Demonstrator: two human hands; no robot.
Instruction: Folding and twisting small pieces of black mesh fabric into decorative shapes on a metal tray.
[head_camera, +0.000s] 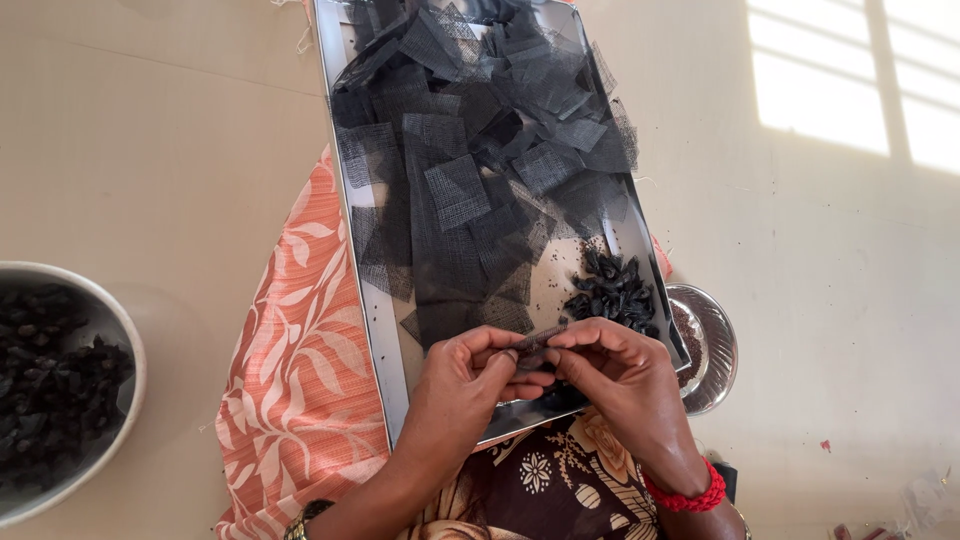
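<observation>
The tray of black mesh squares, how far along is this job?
Looks done: a small heap of dark pieces lies on the steel tray beside the hands. In hand: the left hand and right hand pinch one small mesh-wrapped piece between the fingertips. Left: many loose black mesh squares cover the tray, and the bowl on the left holds plenty of dark pieces.

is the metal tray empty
No, the metal tray holds many black mesh squares and a small pile of dark pieces.
</observation>
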